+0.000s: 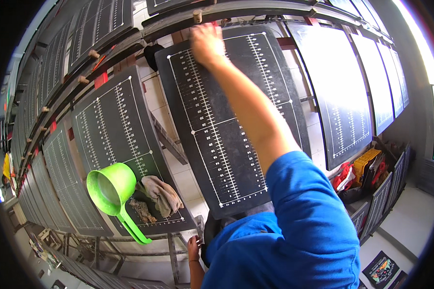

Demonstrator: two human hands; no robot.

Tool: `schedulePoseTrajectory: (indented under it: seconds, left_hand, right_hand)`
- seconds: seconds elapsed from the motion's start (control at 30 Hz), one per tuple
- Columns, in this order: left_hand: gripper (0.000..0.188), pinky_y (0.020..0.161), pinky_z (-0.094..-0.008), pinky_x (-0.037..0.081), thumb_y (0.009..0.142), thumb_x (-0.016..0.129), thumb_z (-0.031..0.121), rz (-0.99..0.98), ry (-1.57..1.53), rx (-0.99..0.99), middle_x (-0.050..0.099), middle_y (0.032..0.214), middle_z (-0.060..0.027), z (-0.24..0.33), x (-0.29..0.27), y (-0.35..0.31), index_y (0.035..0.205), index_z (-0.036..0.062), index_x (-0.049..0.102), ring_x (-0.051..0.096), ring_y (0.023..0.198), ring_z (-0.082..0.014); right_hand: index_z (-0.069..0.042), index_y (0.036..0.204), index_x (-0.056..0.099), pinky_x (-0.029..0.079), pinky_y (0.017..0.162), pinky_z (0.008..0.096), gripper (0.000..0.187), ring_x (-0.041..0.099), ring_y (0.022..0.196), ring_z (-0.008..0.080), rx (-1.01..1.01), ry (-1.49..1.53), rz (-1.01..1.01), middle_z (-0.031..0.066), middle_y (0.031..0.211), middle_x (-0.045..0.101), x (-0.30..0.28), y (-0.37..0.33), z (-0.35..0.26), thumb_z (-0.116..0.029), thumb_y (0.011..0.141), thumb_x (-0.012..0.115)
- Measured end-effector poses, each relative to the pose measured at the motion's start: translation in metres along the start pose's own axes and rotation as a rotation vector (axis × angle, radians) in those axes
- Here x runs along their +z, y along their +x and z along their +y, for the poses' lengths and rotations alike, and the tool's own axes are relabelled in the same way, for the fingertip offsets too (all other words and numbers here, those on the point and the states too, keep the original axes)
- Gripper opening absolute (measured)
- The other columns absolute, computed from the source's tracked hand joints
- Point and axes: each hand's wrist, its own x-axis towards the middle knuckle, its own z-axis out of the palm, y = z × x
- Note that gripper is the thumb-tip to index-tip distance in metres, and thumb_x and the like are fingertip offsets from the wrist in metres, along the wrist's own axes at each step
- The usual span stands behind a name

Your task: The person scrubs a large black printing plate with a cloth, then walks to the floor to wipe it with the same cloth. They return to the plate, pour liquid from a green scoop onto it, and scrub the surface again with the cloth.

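Observation:
A dark slate-grey board with white ruled scales and corner dots lies in front of me. My right arm reaches across it, and my right hand is at its far left end. That hand is smeared by motion, so its fingers and anything under them cannot be made out. Low by my body, my left hand hangs beside the metal frame, its fingers loosely bent and apart with nothing visible in them. On the neighbouring board to the left rest a green plastic dipper, a crumpled grey-beige cloth and a rough brownish scrap.
Several similar boards stand in rows on metal racks to the left and beyond. To the right, a glossy board reflects bright light. Wooden pegs stick up from the rail. A yellow basket with red items sits at lower right.

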Motion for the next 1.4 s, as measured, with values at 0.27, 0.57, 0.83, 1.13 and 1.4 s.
schedulePoseTrajectory:
  seconds: [0.27, 0.57, 0.83, 1.13, 1.4]
  left_hand:
    - [0.044, 0.075, -0.0355, 0.052, 0.102, 0.047, 0.040, -0.018, 0.132, 0.089, 0.067, 0.112, -0.0137, 0.052, -0.046, 0.032, 0.119, 0.0018, 0.060, 0.067, 0.094, -0.0235]
    - [0.044, 0.069, -0.0335, 0.053, 0.101, 0.050, 0.038, -0.149, 0.227, 0.239, 0.070, 0.106, -0.0142, 0.065, -0.133, 0.109, 0.117, -0.0017, 0.061, 0.068, 0.086, -0.0224]
    - [0.043, 0.067, -0.0345, 0.051, 0.101, 0.047, 0.037, -0.271, 0.491, 0.401, 0.068, 0.099, -0.0097, 0.034, -0.259, 0.197, 0.115, -0.0004, 0.061, 0.061, 0.079, -0.0188]
    - [0.045, 0.069, -0.0373, 0.051, 0.096, 0.050, 0.044, -0.100, 0.469, 0.243, 0.069, 0.106, -0.0107, 0.087, -0.326, 0.172, 0.114, 0.0043, 0.062, 0.067, 0.085, -0.0227]
    - [0.045, 0.073, -0.0368, 0.051, 0.099, 0.048, 0.046, -0.293, 0.240, 0.324, 0.068, 0.109, -0.0105, 0.072, -0.247, 0.212, 0.116, 0.0059, 0.060, 0.067, 0.087, -0.0225]
  right_hand:
    - [-0.006, 0.132, 0.054, 0.033, 0.110, 0.0544, 0.039, 0.048, 0.130, 0.0341, 0.352, -0.296, 0.234, 0.0116, 0.134, 0.058, -0.066, -0.064, 0.186, -0.026, 0.099, 0.046]
    - [0.001, 0.102, 0.062, 0.048, 0.087, 0.0485, 0.020, 0.061, 0.100, 0.0418, 0.361, -0.370, 0.028, 0.0235, 0.106, 0.064, -0.204, -0.401, 0.123, -0.014, 0.094, 0.051]
    - [0.003, 0.109, 0.062, 0.049, 0.088, 0.0449, 0.029, 0.064, 0.101, 0.0402, 1.156, 0.036, -0.149, 0.0259, 0.102, 0.066, -0.306, -0.699, 0.076, -0.022, 0.094, 0.056]
    - [-0.004, 0.122, 0.064, 0.035, 0.112, 0.0550, 0.031, 0.051, 0.129, 0.0397, 0.505, -0.127, 0.217, 0.0187, 0.136, 0.058, -0.188, -0.498, -0.022, -0.003, 0.093, 0.052]
    - [-0.005, 0.123, 0.063, 0.049, 0.096, 0.0372, 0.035, 0.064, 0.113, 0.0305, 0.617, 0.631, -0.084, 0.0154, 0.118, 0.067, -0.210, -0.608, -0.221, 0.005, 0.090, 0.055]
